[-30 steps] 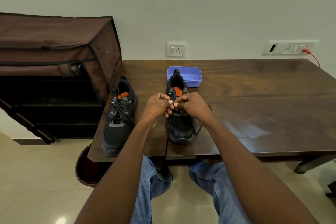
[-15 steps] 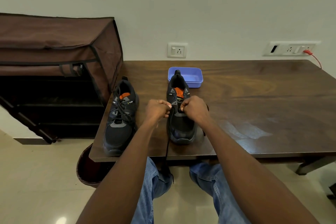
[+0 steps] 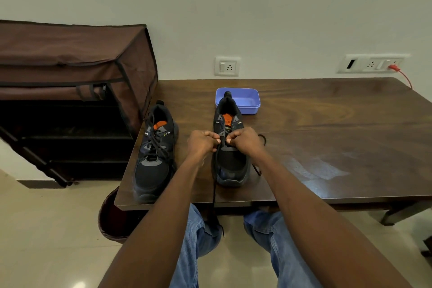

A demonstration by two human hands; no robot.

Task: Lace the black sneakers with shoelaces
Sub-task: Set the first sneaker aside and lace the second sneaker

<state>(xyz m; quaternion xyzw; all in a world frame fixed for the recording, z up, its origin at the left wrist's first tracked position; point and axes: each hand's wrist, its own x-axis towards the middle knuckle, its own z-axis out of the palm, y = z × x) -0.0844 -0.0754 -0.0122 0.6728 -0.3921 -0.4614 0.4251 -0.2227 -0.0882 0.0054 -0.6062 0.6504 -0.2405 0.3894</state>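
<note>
Two hands lacing a black sneaker on a wooden table, centre of frame.

Item: black sneaker (image 3: 230, 161) with orange tongue, toe toward the viewer, standing at frame centre on the dark wooden table (image 3: 327, 142). Left hand (image 3: 202, 144) and right hand (image 3: 245, 141) sit over its eyelet area, fingers curled, each pinching the black shoelace (image 3: 214, 192); one lace end hangs down past the table's near edge between the knees, another shows at the sneaker's right side. Second sneaker (image 3: 155, 154), already laced, stands left of centre near the table's left edge. Blue tray (image 3: 250, 98) just behind the centre sneaker's heel. Brown fabric shoe rack (image 3: 70, 72), upper left. Wall sockets (image 3: 228, 66) above the table.
</note>
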